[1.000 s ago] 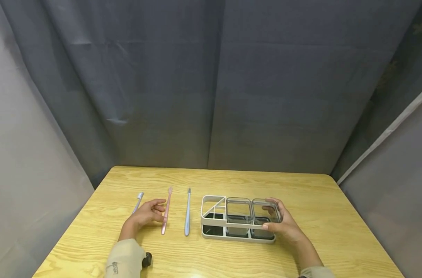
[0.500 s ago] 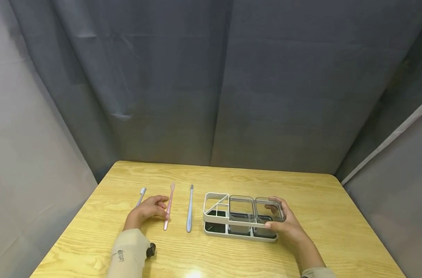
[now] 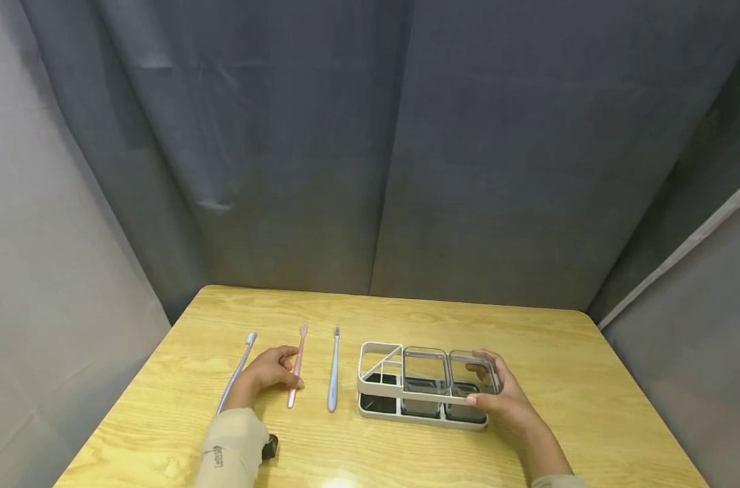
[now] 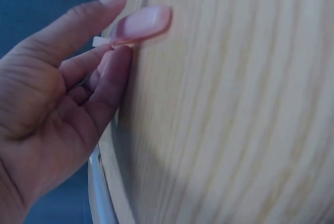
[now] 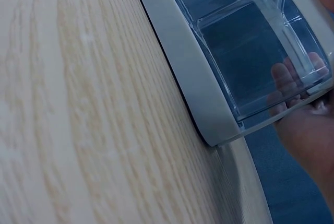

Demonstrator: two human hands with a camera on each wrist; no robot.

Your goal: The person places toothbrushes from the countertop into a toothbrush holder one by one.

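Observation:
In the head view my left hand [image 3: 274, 367] is at a pink toothbrush [image 3: 299, 362] lying on the table. The thumb crosses its handle, and the curled fingers lie along its left side; the left wrist view shows the pink handle [image 4: 148, 23] between thumb and fingers. On the right, my right hand [image 3: 505, 400] grips the right end of a white toothbrush holder [image 3: 382, 389], thumb in front and fingers behind. Two clear cups [image 3: 426, 369] sit in the holder. Through the clear wall, fingertips [image 5: 284, 75] show in the right wrist view.
A blue toothbrush [image 3: 333, 379] lies between the pink one and the holder. Another pale blue toothbrush [image 3: 238, 369] lies left of my left hand, partly behind the forearm. Grey curtains [image 3: 284, 169] hang behind the wooden table [image 3: 370, 451].
My left thumb has moved rightward across the pink toothbrush's handle, and the hand has shifted slightly right. More of the leftmost toothbrush shows now. The right hand keeps its grip on the holder.

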